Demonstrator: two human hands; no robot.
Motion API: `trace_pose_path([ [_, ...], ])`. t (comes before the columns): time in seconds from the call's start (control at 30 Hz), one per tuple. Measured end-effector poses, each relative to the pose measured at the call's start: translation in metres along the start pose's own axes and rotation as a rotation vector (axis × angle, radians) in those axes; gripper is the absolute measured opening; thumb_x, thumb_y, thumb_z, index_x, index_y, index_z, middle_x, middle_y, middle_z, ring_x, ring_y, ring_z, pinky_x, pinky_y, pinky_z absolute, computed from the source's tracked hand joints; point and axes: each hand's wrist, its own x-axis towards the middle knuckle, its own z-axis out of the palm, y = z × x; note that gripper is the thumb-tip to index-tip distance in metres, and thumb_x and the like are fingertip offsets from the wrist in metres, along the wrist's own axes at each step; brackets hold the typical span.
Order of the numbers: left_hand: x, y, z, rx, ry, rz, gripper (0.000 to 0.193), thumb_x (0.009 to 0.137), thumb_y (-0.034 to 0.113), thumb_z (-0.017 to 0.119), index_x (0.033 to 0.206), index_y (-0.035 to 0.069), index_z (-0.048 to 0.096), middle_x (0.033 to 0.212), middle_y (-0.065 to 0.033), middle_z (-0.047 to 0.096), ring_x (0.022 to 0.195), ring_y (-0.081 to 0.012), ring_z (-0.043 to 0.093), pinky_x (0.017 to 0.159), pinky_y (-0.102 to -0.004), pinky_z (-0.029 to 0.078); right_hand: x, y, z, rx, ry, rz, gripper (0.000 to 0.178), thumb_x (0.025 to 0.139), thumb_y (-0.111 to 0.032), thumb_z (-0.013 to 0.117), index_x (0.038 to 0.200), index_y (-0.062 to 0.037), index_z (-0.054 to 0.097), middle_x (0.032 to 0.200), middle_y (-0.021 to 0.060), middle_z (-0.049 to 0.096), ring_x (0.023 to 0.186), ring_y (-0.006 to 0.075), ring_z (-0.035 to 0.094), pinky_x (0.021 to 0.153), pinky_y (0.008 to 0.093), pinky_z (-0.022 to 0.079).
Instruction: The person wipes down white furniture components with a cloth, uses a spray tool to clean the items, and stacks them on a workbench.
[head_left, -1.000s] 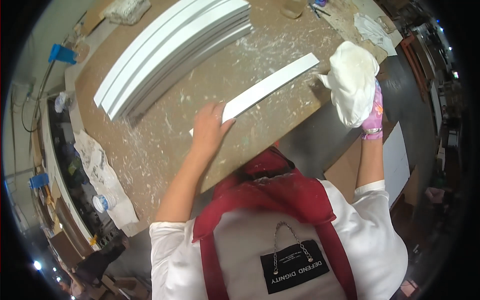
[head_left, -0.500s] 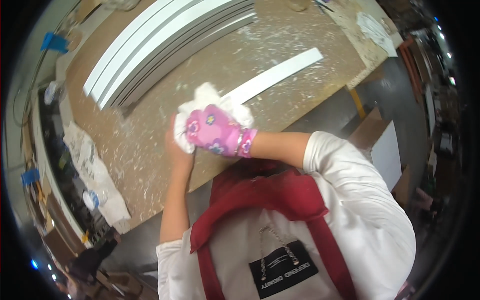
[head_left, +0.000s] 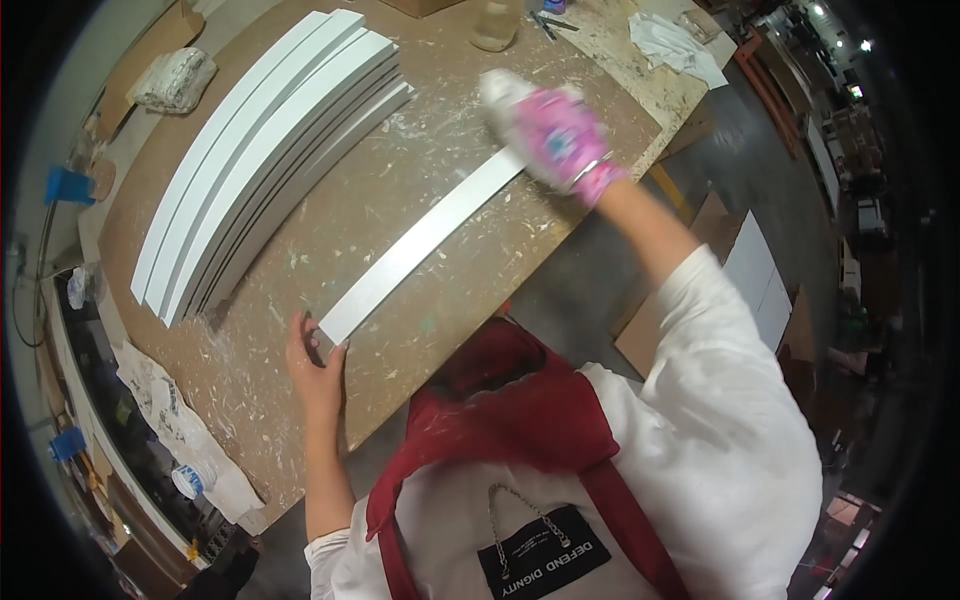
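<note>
A long white strip (head_left: 425,245) lies slantwise on the paint-flecked worktable (head_left: 440,130). At its near left end my bare left hand (head_left: 318,375) holds it, thumb and fingers on either side of the end. My right hand (head_left: 562,145), in a pink flowered glove, is closed over a white cloth (head_left: 505,100) at the strip's far right end. Motion blurs the glove and cloth, and they cover that end. Left of the strip stands a stack of similar white strips (head_left: 270,150).
At the far edge are a jar (head_left: 496,25), a dark tool (head_left: 545,25) and a white rag (head_left: 675,50). A wrapped bundle (head_left: 175,80) sits at the far left. A paint-stained sheet (head_left: 180,425) carries a white-and-blue tub (head_left: 188,482). Cardboard (head_left: 650,330) leans below the table's right side.
My right hand has swept the cloth along the strip toward the far right, away from my left hand. More of the strip and my left hand's fingers now show.
</note>
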Motion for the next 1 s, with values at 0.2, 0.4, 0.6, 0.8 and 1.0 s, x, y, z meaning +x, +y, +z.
trace_pose_path([
  [0.2,-0.004,-0.003,-0.004,0.021,0.009,-0.054,0.069,0.069,0.000,0.071,0.132,0.005,0.043,0.114,-0.0107,0.054,0.103,-0.0222,0.051,0.089,-0.0319,0.041,-0.022,-0.015,0.067,-0.320,-0.119,-0.275,0.021,0.081,-0.014,0.050,0.095,-0.0062,0.062,0.095,0.0126,0.063,0.088,0.0281,0.061,0.078,0.0411,0.047],
  [0.4,-0.002,0.000,0.000,0.296,0.005,0.237,0.062,0.068,0.010,0.073,0.125,0.005,0.049,0.114,-0.0139,0.054,0.105,-0.0308,0.051,0.092,-0.0391,0.039,-0.003,0.061,0.004,-0.061,-0.072,-0.093,0.016,0.088,-0.018,0.053,0.093,-0.0060,0.062,0.085,0.0108,0.063,0.070,0.0238,0.062,0.064,0.0335,0.051],
  [0.6,-0.001,-0.003,0.016,0.190,0.078,0.170,0.046,0.069,0.015,0.074,0.111,0.004,0.058,0.113,-0.0138,0.054,0.104,-0.0333,0.050,0.090,-0.0407,0.039,-0.076,-0.181,0.099,0.719,-0.346,-0.215,0.013,0.086,-0.018,0.049,0.091,-0.0075,0.054,0.084,0.0079,0.057,0.073,0.0166,0.057,0.068,0.0321,0.049],
  [0.8,-0.004,0.011,0.003,0.260,0.042,0.247,0.037,0.073,0.013,0.070,0.107,0.005,0.060,0.104,-0.0134,0.058,0.102,-0.0315,0.052,0.088,-0.0388,0.041,-0.020,-0.049,0.043,-0.292,-0.139,-0.267,0.020,0.088,-0.012,0.045,0.093,-0.0032,0.062,0.087,0.0143,0.064,0.081,0.0245,0.063,0.075,0.0370,0.052],
  [1.0,-0.008,0.020,-0.014,-0.439,-0.395,-0.490,0.037,0.094,0.036,0.047,0.098,0.002,0.062,0.078,-0.0097,0.062,0.068,-0.0198,0.059,0.066,-0.0266,0.047,-0.024,0.001,-0.020,0.001,0.164,-0.185,0.021,0.091,-0.022,0.049,0.101,-0.0061,0.059,0.097,0.0138,0.062,0.101,0.0232,0.056,0.082,0.0331,0.049],
])
